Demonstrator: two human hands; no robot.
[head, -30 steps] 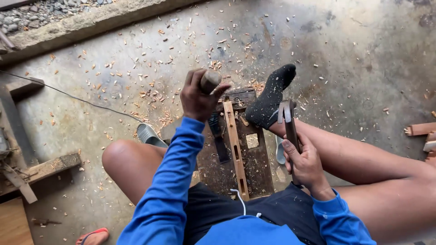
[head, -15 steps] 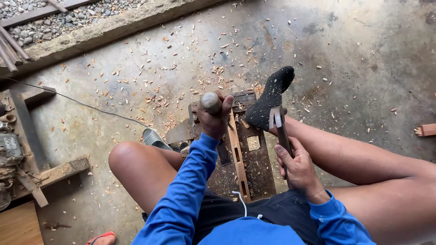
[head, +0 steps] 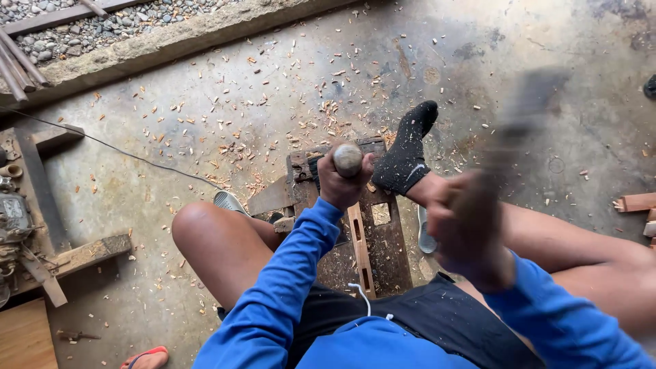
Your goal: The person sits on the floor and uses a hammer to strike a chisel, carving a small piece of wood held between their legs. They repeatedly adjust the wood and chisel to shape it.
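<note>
The left hand (head: 344, 183) has its grip closed around a round, pale wooden chisel handle (head: 348, 159), whose blunt end sticks up out of the fist; the blade below is hidden by the fingers. The right hand (head: 467, 229) is raised and blurred, its grip closed on a dark tool handle (head: 502, 154) that runs up and to the right into a smeared grey head (head: 536, 89); the blur is too strong to tell the head's exact shape.

Beneath the left hand lies a dark, worn wooden work block (head: 372, 232) with rectangular slots cut through it, flat on the floor between the person's bare knees. A narrow light wooden strip (head: 359, 239) rests lengthwise on the block. A foot in a black sock (head: 406, 154) presses down on the far right part of the block, just beside the left hand.

Both arms wear bright blue sleeves (head: 287, 287). A white cord (head: 365, 299) hangs from the blue top over dark shorts.

Pale wood chips (head: 225, 102) are scattered over the grey concrete floor (head: 273, 61), thickest around the far end of the block. At the left edge stand weathered timber pieces (head: 75, 256), and a thin black cable (head: 116, 149) crosses the floor. A gravel strip (head: 102, 24) runs behind a concrete kerb at top left. Short cut wooden pieces (head: 639, 203) lie at the right edge.
</note>
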